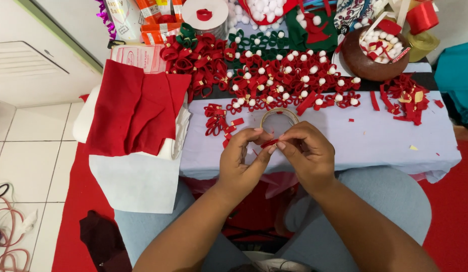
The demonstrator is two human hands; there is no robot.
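Both my hands meet over the near edge of a low table covered in pale blue cloth (375,138). My left hand (240,162) and my right hand (307,153) pinch a small folded strip of red felt (269,143) between their fingertips. Just beyond the fingers lies a roll of clear tape (279,115). A few looped red felt pieces (216,119) lie to the left of it. Farther back spreads a heap of red felt flowers with white pompom centres (289,80).
Folded red felt sheets (136,111) lie on white fabric at the left. A brown bowl (371,64) of pompoms and scraps stands back right, with red felt scraps (406,98) beside it. Green felt flowers (259,41), glue sticks and ribbon spools crowd the back. White floor tiles lie at the left.
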